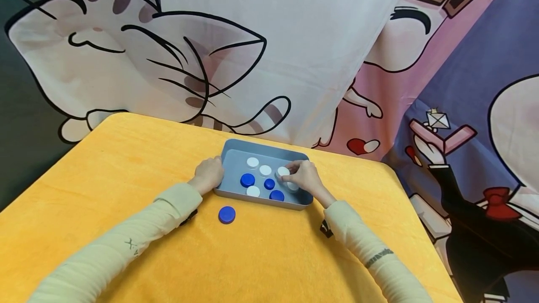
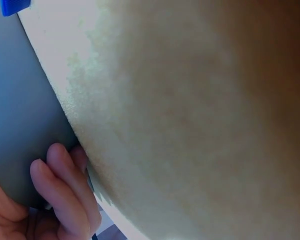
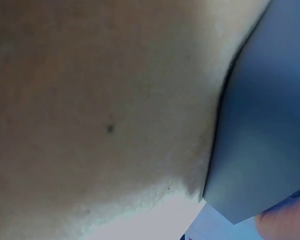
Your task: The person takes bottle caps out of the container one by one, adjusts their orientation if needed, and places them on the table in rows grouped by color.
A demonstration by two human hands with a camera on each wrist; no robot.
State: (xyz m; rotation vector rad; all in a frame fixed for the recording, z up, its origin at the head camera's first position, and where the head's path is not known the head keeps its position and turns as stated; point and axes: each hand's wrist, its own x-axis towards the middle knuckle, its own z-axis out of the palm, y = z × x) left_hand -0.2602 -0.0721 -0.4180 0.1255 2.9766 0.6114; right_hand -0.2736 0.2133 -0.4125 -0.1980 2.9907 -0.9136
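Note:
A shallow grey-blue tray (image 1: 231,153) stands on the yellow tablecloth with several white and blue round caps lying in it. At its left end my left hand (image 1: 208,174) grips the rim. In the left wrist view, the fingers (image 2: 65,195) bend against the tray's wall (image 2: 20,110). Over the right part of the tray, my right hand (image 1: 307,176) pinches a white round cap (image 1: 283,171) between thumb and fingers. Another white cap (image 1: 292,186) lies just below that hand, partly covered. The right wrist view shows only a fingertip (image 3: 285,224) beyond the tray's side (image 3: 260,125).
A blue round cap (image 1: 227,215) lies on the tablecloth (image 1: 252,256) in front of the tray. Inside are blue caps (image 1: 247,180) and white caps (image 1: 252,162). A cartoon-printed curtain (image 1: 311,60) hangs behind the table's far edge.

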